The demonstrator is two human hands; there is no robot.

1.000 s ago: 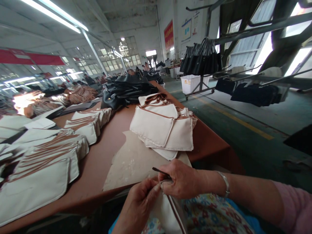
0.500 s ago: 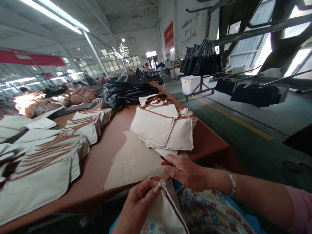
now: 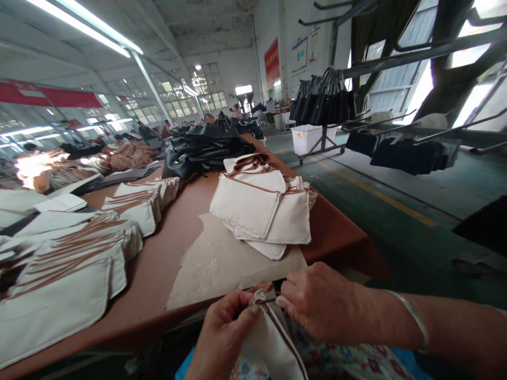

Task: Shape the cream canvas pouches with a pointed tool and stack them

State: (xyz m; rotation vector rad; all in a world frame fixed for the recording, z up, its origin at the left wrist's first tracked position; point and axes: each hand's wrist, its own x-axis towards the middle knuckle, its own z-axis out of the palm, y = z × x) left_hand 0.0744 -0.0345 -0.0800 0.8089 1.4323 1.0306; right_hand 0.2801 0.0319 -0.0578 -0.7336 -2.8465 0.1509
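My left hand point(image 3: 227, 330) pinches the top corner of a cream fabric pouch point(image 3: 269, 343) with brown trim, which hangs over my lap. Closed around a thin dark tool point(image 3: 268, 301), my right hand point(image 3: 317, 301) is just to the right of that corner. The tool's narrow tip meets the pouch by my left fingertips; its handle is hidden in my fist, so its kind does not show. A pile of similar cream pouches point(image 3: 259, 206) lies on the table beyond my hands.
Rows of cream pouches point(image 3: 71, 285) lie along the left of the brown-covered table point(image 3: 178, 237). A worn paper sheet point(image 3: 229, 264) lies near the edge. Black bags point(image 3: 206, 145) are heaped behind. On the right stands a metal rack with hanging black bags point(image 3: 325, 100) and a white bin point(image 3: 307, 138).
My right hand has turned over and moved down, bringing the dark tool's tip from above the table to the pouch corner. My left hand keeps its pinch.
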